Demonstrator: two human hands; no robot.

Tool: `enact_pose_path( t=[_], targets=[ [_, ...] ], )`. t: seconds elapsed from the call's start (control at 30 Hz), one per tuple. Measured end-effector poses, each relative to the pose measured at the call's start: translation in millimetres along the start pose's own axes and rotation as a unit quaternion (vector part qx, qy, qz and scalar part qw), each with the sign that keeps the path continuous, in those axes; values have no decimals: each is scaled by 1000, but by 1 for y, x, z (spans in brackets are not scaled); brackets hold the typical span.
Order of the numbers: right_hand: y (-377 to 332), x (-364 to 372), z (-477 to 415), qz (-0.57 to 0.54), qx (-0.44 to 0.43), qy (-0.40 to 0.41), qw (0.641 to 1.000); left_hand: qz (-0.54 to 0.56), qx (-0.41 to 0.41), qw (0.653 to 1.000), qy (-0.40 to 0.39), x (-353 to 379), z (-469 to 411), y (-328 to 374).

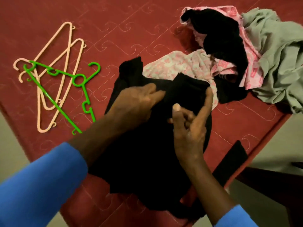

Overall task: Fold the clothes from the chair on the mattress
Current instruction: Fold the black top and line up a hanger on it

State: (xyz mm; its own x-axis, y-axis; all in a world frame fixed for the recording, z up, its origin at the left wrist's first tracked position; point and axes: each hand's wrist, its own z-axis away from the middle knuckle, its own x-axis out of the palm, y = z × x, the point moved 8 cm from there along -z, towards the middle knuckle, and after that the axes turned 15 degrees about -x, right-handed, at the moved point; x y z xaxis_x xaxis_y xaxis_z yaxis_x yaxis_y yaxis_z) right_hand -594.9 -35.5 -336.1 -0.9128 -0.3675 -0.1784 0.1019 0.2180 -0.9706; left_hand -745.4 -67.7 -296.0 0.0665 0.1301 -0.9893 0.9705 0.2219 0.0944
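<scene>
Pink and green plastic hangers [49,95] lie left; a crumpled pink, black and grey clothes heap [270,54] crowds the right. On the red quilted mattress [131,30] I see the black garment [139,161], rumpled, under my left hand [139,102], grip wide and flat. My right hand [188,133] has a loose grip and holds nothing, forefinger at the fold.

A pale floor [9,141] shows on the left and right of the red quilted mattress [114,22]. Just beside its right edge stands a dark brown piece of furniture [270,185].
</scene>
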Motion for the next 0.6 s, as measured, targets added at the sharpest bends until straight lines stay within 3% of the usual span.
enact_pose_path(
  t=[0.1, 0.17, 0.23, 0.3, 0.37, 0.4, 0.47, 0.5, 0.6],
  targets=[
    [-6, 14, 22, 30, 35, -42, 998, 5, 4, 1000, 5, 17, 45, 9],
    [7, 24, 38, 50, 52, -50, 996, 3, 2, 999, -41, 37, 65, 10],
    [19, 21, 46, 72, 40, -5, 997, 33, -49, 993, -103, 51, 78, -5],
    [25, 20, 50, 98, 26, 36, 994, 104, -150, 980, -83, 41, 89, -29],
    [29, 21, 50, 125, 18, 51, 991, 168, -311, 935, 22, 21, 107, -70],
    [30, 22, 50, 133, 18, 52, 990, 190, -409, 891, 63, 17, 122, -95],
    [30, 25, 49, 144, 16, 45, 988, 211, -570, 790, 83, 21, 149, -133],
    [30, 27, 49, 150, 14, 41, 988, 210, -612, 760, 63, 25, 155, -143],
    [31, 31, 49, 168, 7, 30, 985, 199, -623, 756, -16, 37, 145, -154]
  ],
)
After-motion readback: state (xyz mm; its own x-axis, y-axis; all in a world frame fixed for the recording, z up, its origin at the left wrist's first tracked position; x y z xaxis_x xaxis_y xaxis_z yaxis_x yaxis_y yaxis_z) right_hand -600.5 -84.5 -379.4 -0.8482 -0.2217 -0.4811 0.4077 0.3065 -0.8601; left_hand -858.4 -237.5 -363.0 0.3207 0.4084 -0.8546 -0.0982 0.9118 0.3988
